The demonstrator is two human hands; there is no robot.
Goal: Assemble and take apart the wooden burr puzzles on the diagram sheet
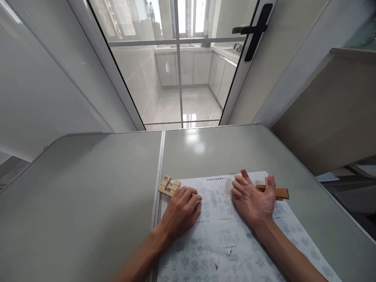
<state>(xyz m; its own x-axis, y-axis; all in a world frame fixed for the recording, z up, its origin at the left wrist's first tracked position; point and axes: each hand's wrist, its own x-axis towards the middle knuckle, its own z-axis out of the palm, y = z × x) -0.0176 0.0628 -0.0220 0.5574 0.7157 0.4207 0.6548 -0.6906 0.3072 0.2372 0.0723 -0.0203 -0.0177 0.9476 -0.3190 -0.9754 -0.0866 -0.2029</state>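
My left hand (182, 207) rests palm down on a printed paper sheet (213, 231), its fingers loosely bent and slightly apart, with nothing visible in them. Just beyond its knuckles lie flat light wooden puzzle pieces (168, 189), one bearing a dark mark like a 3; the hand covers their near right edge. Turned palm up, my right hand (254, 197) lies over the sheet's right side with its thumb spread and fingers partly curled. No object shows in that palm. Brown wooden pieces (282, 193), stacked crosswise, sit behind its thumb and are partly hidden.
A grey-green tabletop (117, 188) extends around the sheet, with a pale metal seam (160, 168) running away from me. Beyond its far edge is a glass door (179, 78) with a black handle (255, 30). Dark marks (216, 264) show on the paper's near part.
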